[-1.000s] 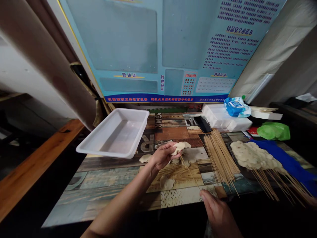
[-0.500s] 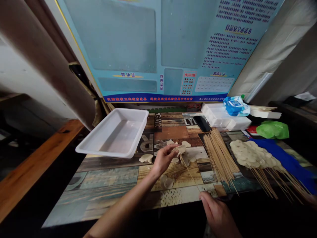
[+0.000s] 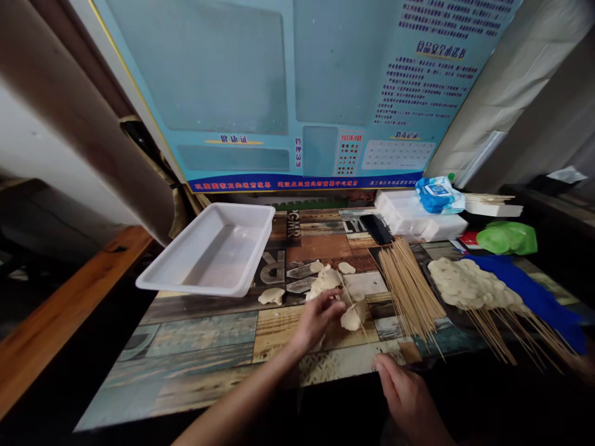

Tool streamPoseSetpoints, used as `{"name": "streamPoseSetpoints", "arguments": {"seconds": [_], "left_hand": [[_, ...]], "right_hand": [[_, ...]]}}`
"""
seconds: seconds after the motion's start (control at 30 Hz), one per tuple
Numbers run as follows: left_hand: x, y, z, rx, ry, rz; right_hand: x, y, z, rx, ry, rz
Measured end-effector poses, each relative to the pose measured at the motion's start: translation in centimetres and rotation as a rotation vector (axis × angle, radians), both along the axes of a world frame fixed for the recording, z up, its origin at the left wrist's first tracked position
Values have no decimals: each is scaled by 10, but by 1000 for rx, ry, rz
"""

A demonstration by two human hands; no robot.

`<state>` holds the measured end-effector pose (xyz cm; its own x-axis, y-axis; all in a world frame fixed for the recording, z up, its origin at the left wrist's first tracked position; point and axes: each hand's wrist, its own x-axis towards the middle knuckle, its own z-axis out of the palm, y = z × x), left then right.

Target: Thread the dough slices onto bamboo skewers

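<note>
The left hand (image 3: 320,319), at the centre of the frame, had its fingers parted and loosely bent beside a pile of pale slices (image 3: 324,280); whether the fingertips touched a slice could not be told. The right hand (image 3: 404,393), at lower right of centre, was curled with the thumb uppermost, pinching the near end of a thin skewer (image 3: 364,328). The skewer slanted toward the upper left, bearing a pale slice (image 3: 353,317) close to the left hand. A separate slice (image 3: 272,296) lay left of the pile on the wood-patterned table (image 3: 204,334). Right of centre lay a bundle of bare skewers (image 3: 411,291), its upper end near a dark phone (image 3: 376,229). Farther right, loaded skewers (image 3: 469,282) lay with their slices massed together, beside a blue sheet (image 3: 525,291) and below a green bag (image 3: 506,238). A white tub (image 3: 223,254) stood at left of centre. A blue-and-white packet (image 3: 439,195) rested on white packs (image 3: 395,217) at upper right. A printed blue board (image 3: 232,74) filled the upper frame.
</note>
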<state>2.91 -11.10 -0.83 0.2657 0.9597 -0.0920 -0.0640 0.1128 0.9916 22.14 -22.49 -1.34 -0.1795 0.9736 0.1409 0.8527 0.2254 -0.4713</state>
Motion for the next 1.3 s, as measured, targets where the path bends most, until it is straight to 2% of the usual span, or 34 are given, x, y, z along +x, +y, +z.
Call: {"name": "streamPoseSetpoints", "arguments": {"seconds": [0.07, 0.13, 0.2, 0.27, 0.33, 0.4, 0.53, 0.63, 0.8, 0.93, 1.13, 1.3], "left_hand": [[-12, 22, 4, 272, 293, 137], [-21, 44, 5, 467, 596, 200], [-24, 57, 3, 548, 812, 186], [-21, 61, 0, 574, 890, 161], [-17, 59, -2, 577, 817, 170], [-13, 57, -1, 490, 601, 196], [-13, 57, 5, 36, -71, 205], [-16, 59, 11, -203, -380, 174], [-23, 60, 18, -263, -443, 143], [-27, 59, 22, -218, -406, 164], [-26, 49, 28, -135, -332, 107], [-27, 47, 31, -216, -443, 128]], "right_hand": [[2, 1, 2, 28, 7, -12], [4, 3, 3, 34, 10, -20], [4, 3, 3, 30, 16, -29], [3, 3, 3, 34, 29, -31], [3, 2, 5, 38, 39, -28], [2, 1, 8, 20, 42, -30], [-1, -1, 12, -59, 57, -36], [-4, -3, 11, -82, 68, -30], [-5, -3, 9, -89, 47, 3], [-2, -3, 4, -101, 26, 26], [-2, -2, 0, -137, 26, 17], [1, -1, 0, -111, 7, 55]]}}
